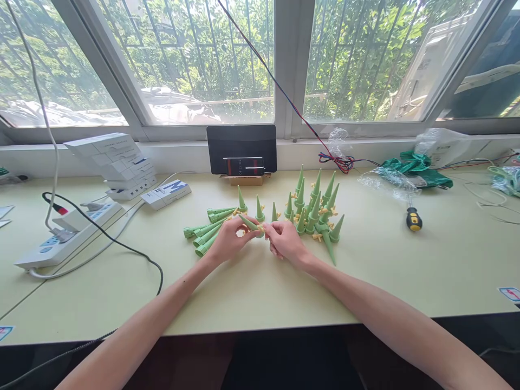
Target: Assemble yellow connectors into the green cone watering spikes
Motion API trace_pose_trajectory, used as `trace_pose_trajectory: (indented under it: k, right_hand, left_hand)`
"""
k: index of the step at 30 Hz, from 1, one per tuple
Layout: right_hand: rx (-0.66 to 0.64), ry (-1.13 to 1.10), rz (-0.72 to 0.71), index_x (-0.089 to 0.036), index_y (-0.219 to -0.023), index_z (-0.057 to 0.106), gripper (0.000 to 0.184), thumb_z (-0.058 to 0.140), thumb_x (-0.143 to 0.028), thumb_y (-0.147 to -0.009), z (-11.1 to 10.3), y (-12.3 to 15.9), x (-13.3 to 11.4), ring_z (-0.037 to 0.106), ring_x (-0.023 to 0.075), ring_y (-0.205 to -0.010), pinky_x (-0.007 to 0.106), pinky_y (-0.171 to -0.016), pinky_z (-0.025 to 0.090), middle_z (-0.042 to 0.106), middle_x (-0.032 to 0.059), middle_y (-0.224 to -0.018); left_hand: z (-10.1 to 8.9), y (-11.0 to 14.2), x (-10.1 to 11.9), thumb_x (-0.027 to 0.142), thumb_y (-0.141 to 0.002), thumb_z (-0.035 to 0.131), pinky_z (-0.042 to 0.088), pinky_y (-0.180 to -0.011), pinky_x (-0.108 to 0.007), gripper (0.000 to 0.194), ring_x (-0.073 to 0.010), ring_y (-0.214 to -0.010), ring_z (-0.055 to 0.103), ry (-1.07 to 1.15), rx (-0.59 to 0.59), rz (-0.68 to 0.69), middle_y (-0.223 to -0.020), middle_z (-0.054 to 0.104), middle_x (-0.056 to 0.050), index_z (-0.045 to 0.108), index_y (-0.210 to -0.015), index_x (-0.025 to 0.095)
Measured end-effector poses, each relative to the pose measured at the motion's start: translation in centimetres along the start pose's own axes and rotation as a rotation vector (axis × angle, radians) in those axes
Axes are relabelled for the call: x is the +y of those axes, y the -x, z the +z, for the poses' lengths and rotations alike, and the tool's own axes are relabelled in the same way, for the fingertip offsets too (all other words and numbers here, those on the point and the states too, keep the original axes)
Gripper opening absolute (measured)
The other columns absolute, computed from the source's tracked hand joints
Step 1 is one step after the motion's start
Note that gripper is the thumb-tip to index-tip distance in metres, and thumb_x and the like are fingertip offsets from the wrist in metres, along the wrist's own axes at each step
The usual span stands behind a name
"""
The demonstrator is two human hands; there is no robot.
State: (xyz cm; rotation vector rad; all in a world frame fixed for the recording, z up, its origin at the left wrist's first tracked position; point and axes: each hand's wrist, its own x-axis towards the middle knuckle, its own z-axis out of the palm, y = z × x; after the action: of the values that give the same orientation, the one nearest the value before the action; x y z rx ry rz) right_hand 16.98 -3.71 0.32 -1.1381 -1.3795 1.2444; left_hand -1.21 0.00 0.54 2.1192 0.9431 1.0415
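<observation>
My left hand (231,238) is closed around a green plant watering spike (248,222), its tip tilted up and to the left. At the spike's wide end my right hand (286,241) pinches a small yellow valve (261,228), mostly hidden by the fingertips. Left of my hands, several green ribbed tubes (207,238) lie side by side. Just beyond them stand a few separate green spikes (259,208). To the right, a dense group of upright green spikes (312,214) carries yellow valves, and one green spike (327,246) lies pointing toward me.
A tablet (241,142) with a phone (244,166) before it leans at the window. On the left are stacked white boxes (122,162), a power strip (69,238) and cables. A screwdriver (413,219) and green plastic packaging (422,172) lie on the right.
</observation>
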Motion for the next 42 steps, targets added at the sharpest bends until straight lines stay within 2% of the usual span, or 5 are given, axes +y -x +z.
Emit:
trace_pose_trajectory:
  k: [7,14,32,36,42]
  right_hand:
    - [-0.016,-0.008,-0.061,-0.021,-0.064,0.051,0.04,0.057,-0.053,-0.088,0.0,0.19,0.25,0.04,0.0103,-0.03,0.024,-0.034,0.029,0.043,-0.0061,-0.038]
    - [-0.038,-0.016,-0.082,-0.021,-0.066,0.051,0.043,0.059,-0.058,-0.085,0.02,0.24,0.24,0.04,0.0096,-0.031,0.023,-0.035,0.031,0.045,-0.0066,-0.039]
    - [-0.087,-0.065,-0.111,-0.02,-0.069,0.053,0.041,0.055,-0.055,-0.089,0.03,0.17,0.39,0.043,0.0092,-0.033,0.022,-0.036,0.034,0.047,-0.0064,-0.042]
    - [-0.112,-0.096,-0.116,-0.02,-0.068,0.051,0.043,0.055,-0.057,-0.089,0.05,0.23,0.23,0.041,0.0079,-0.032,0.022,-0.037,0.033,0.046,-0.0072,-0.043]
    - [-0.146,-0.135,-0.143,-0.02,-0.069,0.05,0.043,0.057,-0.058,-0.088,0.0,0.23,0.24,0.041,0.0079,-0.033,0.022,-0.037,0.034,0.044,-0.0081,-0.044]
  left_hand:
    - [-0.17,0.01,-0.1,0.037,-0.084,0.071,0.06,-0.074,-0.034,0.023,-0.0194,-0.084,0.066,0.208,-0.077,-0.066,-0.092,0.062,-0.007,0.072,-0.097,0.018]
    - [-0.28,-0.17,-0.4,0.036,-0.083,0.072,0.057,-0.063,-0.027,0.021,-0.0163,-0.079,0.064,0.229,-0.034,-0.024,-0.096,0.064,-0.008,0.073,-0.097,0.019]
    - [-0.11,0.1,-0.5,0.03,-0.08,0.076,0.06,-0.062,-0.028,0.016,-0.0174,-0.082,0.064,0.249,-0.034,-0.022,-0.096,0.062,-0.006,0.077,-0.094,0.023]
    - [-0.05,0.13,-0.18,0.028,-0.08,0.077,0.06,-0.054,-0.025,0.014,-0.0156,-0.075,0.065,0.212,-0.012,0.054,-0.088,0.063,-0.005,0.078,-0.093,0.023]
    - [-0.05,0.12,-0.01,0.019,-0.081,0.075,0.058,-0.049,-0.024,0.01,-0.0109,-0.061,0.064,0.13,0.052,0.298,-0.078,0.06,-0.001,0.078,-0.091,0.023]
